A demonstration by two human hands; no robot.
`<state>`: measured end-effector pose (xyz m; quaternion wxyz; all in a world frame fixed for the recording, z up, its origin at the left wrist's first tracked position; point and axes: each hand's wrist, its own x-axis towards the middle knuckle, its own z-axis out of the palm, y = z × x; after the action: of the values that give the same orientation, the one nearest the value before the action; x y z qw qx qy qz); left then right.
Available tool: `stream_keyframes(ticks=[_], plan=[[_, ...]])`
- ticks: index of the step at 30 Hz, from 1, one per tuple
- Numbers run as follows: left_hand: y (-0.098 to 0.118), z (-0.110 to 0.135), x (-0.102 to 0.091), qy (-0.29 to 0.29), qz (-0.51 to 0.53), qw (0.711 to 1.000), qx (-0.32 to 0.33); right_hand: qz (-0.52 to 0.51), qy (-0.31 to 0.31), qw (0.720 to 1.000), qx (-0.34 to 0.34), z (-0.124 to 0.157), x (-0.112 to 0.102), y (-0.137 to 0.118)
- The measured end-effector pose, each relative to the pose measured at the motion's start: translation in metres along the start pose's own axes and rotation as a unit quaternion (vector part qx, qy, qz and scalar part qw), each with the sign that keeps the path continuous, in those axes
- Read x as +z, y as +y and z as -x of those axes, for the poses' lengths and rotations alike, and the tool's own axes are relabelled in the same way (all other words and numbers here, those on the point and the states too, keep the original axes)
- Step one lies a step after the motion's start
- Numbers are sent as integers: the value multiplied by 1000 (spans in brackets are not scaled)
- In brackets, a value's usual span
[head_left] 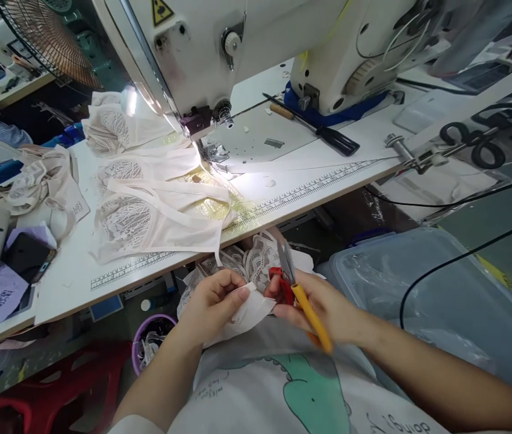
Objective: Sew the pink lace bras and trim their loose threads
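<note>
My left hand [213, 304] is closed, pinching a piece of white fabric [256, 310] over my lap, below the table's front edge. My right hand [323, 307] grips thread snips [299, 289] with red and yellow handles, blades pointing up beside the fabric. Lace pieces [256, 259] hang just behind my hands. Several cream lace garments [147, 205] lie on the white sewing table [328, 181], under the lit needle area of the sewing machine [220, 54].
A black-handled screwdriver [323, 135] lies on the table beside the machine. A phone [28, 256] and paper slips sit at the left. A clear plastic bin [418, 289] stands at my right, a purple tub [152, 343] and red stool [57, 386] below left. A fan [52, 42] stands far left.
</note>
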<state>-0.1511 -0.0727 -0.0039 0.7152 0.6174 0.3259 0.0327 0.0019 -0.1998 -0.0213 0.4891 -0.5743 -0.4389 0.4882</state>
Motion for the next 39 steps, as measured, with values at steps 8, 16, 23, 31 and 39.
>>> stream_keyframes(ticks=[8,16,23,31,39], plan=[[-1,-3,5,10,16,1000,-10,190,-219,956,-37,3,-43,8],[-2,-6,8,36,-31,999,-2,330,-214,919,39,10,-43,2],[-4,-7,9,47,-61,997,-3,346,-179,920,52,14,-46,2],[-5,-10,7,24,-31,999,-19,373,-188,903,100,14,-45,-7],[-4,-12,8,30,-15,999,-17,362,-176,909,110,13,-42,-4]])
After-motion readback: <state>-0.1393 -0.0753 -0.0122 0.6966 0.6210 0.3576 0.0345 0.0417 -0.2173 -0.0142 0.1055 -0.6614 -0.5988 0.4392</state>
